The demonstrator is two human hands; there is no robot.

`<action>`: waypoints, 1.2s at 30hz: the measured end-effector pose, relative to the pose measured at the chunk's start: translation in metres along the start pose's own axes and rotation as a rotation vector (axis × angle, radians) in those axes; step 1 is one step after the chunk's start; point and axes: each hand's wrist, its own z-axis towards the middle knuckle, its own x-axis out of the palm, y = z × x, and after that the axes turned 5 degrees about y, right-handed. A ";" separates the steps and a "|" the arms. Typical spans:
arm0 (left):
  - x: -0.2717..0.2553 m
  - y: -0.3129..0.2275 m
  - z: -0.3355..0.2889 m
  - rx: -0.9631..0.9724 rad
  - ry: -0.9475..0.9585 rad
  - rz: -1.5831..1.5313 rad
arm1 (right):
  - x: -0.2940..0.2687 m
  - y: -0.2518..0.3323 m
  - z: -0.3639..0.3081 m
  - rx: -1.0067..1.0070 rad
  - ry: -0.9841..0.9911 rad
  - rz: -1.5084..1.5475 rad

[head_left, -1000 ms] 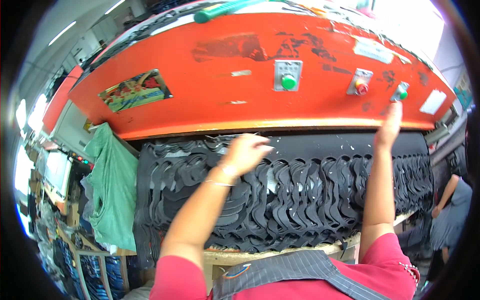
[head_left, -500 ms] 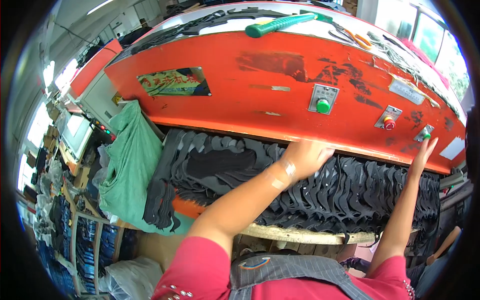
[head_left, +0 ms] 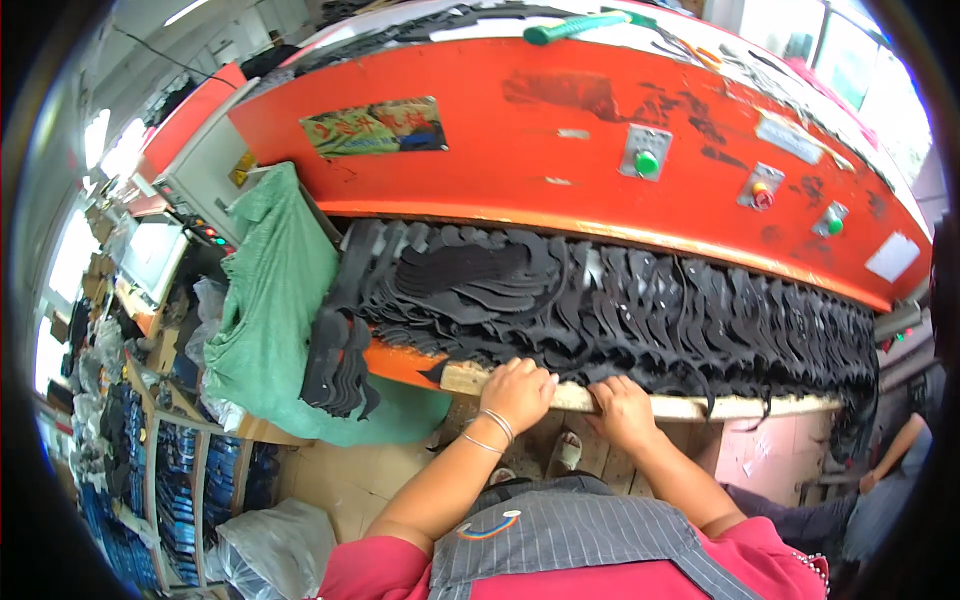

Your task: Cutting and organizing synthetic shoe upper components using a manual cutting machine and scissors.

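Note:
With fingers curled over its edge, my left hand (head_left: 517, 396) grips a pale wooden board (head_left: 573, 397) that runs along the front of the machine. My right hand (head_left: 625, 410) holds the same board a short way to the right, its fingers also bent over the top. Just beyond both hands lie dense rows of black, wavy cut pieces (head_left: 720, 325), packed side by side on the board. A flat stack of dark curved pieces (head_left: 470, 268) rests on top at the left.
The red machine front (head_left: 490, 170) rises behind the pieces, with a green button (head_left: 646, 163) and a red button (head_left: 763, 198). A green-handled tool (head_left: 575, 27) lies on top. Green cloth (head_left: 270, 290) drapes at the left. Another person's arm (head_left: 893, 455) shows at the right.
Both hands have come back from the red machine front, the right one from near a green button, down to the board's near edge. The view has shifted slightly.

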 end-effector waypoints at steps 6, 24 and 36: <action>0.004 0.014 0.021 -0.025 0.053 -0.056 | 0.005 -0.010 0.019 0.039 0.027 0.002; -0.057 0.280 0.379 -0.183 -0.164 -0.270 | -0.011 -0.176 0.457 -0.063 -0.025 -0.084; 0.005 0.335 0.415 -0.120 0.237 0.219 | 0.050 -0.191 0.499 0.091 0.081 -0.006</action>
